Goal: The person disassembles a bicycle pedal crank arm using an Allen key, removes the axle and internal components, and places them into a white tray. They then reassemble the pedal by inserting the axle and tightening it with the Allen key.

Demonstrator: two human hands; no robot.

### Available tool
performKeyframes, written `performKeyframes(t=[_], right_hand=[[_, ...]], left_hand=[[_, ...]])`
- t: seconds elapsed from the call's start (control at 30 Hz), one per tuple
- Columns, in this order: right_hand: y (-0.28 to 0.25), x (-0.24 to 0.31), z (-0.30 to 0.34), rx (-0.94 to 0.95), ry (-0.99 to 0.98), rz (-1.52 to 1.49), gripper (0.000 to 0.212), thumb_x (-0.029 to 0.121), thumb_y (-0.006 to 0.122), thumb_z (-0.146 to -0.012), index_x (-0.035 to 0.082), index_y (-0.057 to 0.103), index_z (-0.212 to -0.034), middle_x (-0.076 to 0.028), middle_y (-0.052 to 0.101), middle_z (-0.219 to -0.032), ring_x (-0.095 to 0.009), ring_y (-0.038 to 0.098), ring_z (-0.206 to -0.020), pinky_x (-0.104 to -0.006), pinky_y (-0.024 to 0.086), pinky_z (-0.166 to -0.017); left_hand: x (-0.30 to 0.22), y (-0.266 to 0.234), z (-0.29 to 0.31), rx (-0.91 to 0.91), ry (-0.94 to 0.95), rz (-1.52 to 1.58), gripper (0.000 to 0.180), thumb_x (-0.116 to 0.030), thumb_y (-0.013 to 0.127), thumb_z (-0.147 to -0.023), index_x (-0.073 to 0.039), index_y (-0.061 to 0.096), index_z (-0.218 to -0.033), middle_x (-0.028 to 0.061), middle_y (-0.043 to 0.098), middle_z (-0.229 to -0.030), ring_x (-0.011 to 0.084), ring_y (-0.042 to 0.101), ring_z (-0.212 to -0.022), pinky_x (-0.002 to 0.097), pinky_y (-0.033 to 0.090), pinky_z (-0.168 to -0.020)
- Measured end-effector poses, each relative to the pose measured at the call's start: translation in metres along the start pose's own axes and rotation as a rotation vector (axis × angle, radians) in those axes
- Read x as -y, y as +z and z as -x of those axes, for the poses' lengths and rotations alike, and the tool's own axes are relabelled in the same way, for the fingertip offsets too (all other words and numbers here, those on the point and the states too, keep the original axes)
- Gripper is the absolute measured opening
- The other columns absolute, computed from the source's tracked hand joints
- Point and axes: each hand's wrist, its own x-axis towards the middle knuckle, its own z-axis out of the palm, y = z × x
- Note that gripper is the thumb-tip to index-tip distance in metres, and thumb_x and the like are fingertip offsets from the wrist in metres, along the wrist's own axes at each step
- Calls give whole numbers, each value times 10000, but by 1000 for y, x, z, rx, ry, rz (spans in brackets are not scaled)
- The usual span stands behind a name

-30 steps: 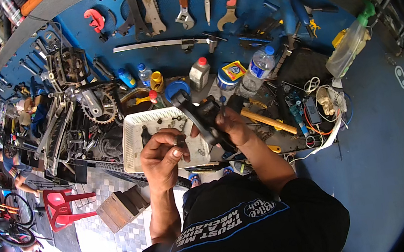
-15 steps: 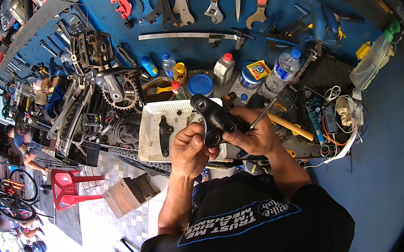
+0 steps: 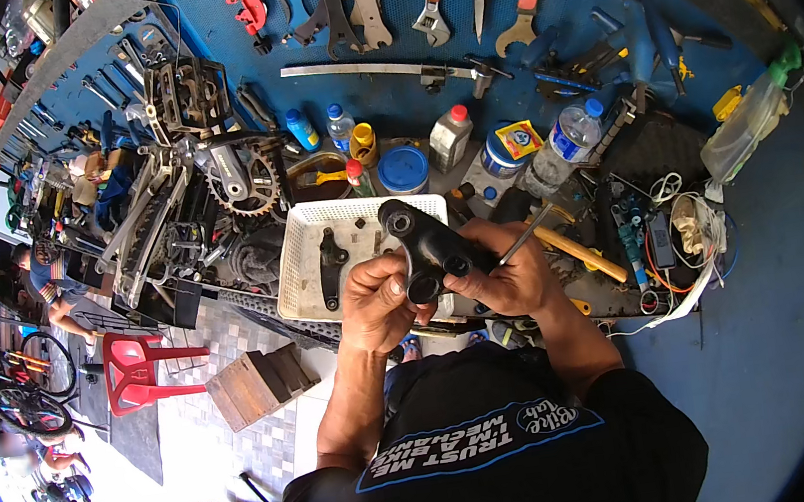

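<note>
A black bicycle suspension rocker link (image 3: 435,247) with round bearing holes is held up between my two hands, over the white basket. My left hand (image 3: 375,301) pinches its lower left end with thumb and fingers. Wrapped round its right side is my right hand (image 3: 508,273), the thumb lying near one of the holes. A thin metal rod (image 3: 525,237) sticks out from my right fingers toward the upper right; its other end is hidden in the hand. Below the part, the white basket (image 3: 294,282) holds another black link arm (image 3: 331,270) and several small pieces.
A wooden-handled hammer (image 3: 578,253) lies right of my hands. Bottles and a blue-lidded tub (image 3: 403,170) stand behind the basket. Bike parts with a crankset (image 3: 242,177) crowd the left. Wrenches (image 3: 432,6) hang on the blue board. A red chair (image 3: 141,369) and a person (image 3: 52,279) are farther left.
The rocker link has tilted slightly and sunk a little in my hands. The rod now points out at a slightly different angle. Both hands keep their hold.
</note>
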Motion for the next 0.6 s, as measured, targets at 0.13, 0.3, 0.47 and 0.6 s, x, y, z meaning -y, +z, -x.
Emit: performKeyframes(t=[0.13,0.3,0.47,0.6], right_hand=[[1,0,2,-29,41,5,364,323,858,-871,17,697,-987,-101,695,-747,-178,686,-620,-315,490,-551],[4,4,5,-103,48,47,358,329,839,-889,14,693,-978,-106,693,-745,-196,690,-613,-325,496,-551],[9,3,6,-184,-91,190,388,362,816,-913,1,681,-959,-81,663,-728,-170,634,-604,-316,471,-546],[13,-5,6,-245,-227,268,406,376,810,-920,-7,678,-937,-89,658,-735,-184,627,-598,-320,465,-544]], left_hand=[[0,7,0,13,39,47,273,-138,711,-984,14,705,-1210,189,716,-1050,245,693,-765,357,564,-569],[-1,13,1,1,76,-35,322,-75,748,-946,22,691,-1248,190,717,-1097,237,701,-810,356,575,-600],[-3,29,3,-139,137,-381,367,-36,768,-920,44,670,-1265,162,736,-1054,204,687,-781,339,567,-609],[-5,35,3,-156,138,-424,342,81,717,-923,63,664,-1260,150,719,-1126,154,684,-844,290,592,-695]])
